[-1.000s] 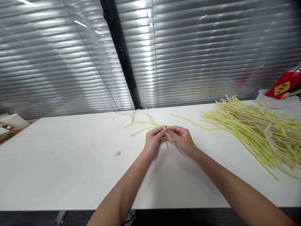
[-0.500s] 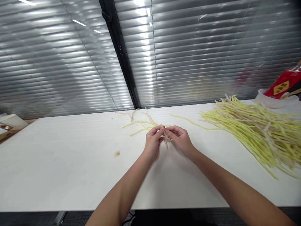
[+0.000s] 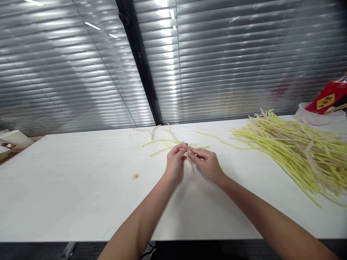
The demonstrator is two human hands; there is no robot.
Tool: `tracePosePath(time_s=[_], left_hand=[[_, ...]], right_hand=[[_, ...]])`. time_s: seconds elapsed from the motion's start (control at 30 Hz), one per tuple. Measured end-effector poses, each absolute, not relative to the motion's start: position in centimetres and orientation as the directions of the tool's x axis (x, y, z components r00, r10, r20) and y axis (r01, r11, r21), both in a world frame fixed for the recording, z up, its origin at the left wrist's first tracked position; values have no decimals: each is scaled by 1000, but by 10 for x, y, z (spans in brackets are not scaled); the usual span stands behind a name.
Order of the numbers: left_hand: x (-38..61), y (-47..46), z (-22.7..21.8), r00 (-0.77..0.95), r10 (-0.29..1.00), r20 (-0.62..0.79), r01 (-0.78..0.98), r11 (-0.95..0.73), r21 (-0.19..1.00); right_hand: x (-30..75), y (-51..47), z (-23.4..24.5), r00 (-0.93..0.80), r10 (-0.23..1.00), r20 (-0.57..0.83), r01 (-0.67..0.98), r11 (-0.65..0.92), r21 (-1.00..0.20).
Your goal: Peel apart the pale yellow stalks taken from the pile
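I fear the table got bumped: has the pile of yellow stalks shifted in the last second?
No. The pile of yellow stalks lies as before, its far end beside the white bowl.

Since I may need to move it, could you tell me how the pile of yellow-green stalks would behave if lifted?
Probably floppy: the stalks in the pile are long, thin and curved. Likely light too. Loose strands lie apart on the white table, so a handful may shed.

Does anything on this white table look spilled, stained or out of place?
A small brown spot stains the white tabletop left of the left hand, which with the right hand pinches a pale limp stalk. A few loose yellow-green stalks lie scattered apart from the big yellow-green pile on the right.
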State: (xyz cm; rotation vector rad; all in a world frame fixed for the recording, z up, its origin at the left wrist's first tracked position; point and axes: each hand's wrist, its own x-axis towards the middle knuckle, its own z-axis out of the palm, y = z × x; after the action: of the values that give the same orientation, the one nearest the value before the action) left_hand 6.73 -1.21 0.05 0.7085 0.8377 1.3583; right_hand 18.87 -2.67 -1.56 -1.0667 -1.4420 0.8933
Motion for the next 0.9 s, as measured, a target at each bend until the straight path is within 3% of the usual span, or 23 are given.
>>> tracePosePath(time_s=[0.5,0.9], left_hand=[[71,-13,1,-43,998,-44,-523,15,852],[71,-13,4,-93,993,-76,-550,12,835]], right_hand=[[192,-19,-18,-84,859,504,434,487,-758],[193,-16,-20,-212,805,555,674,531,-513]])
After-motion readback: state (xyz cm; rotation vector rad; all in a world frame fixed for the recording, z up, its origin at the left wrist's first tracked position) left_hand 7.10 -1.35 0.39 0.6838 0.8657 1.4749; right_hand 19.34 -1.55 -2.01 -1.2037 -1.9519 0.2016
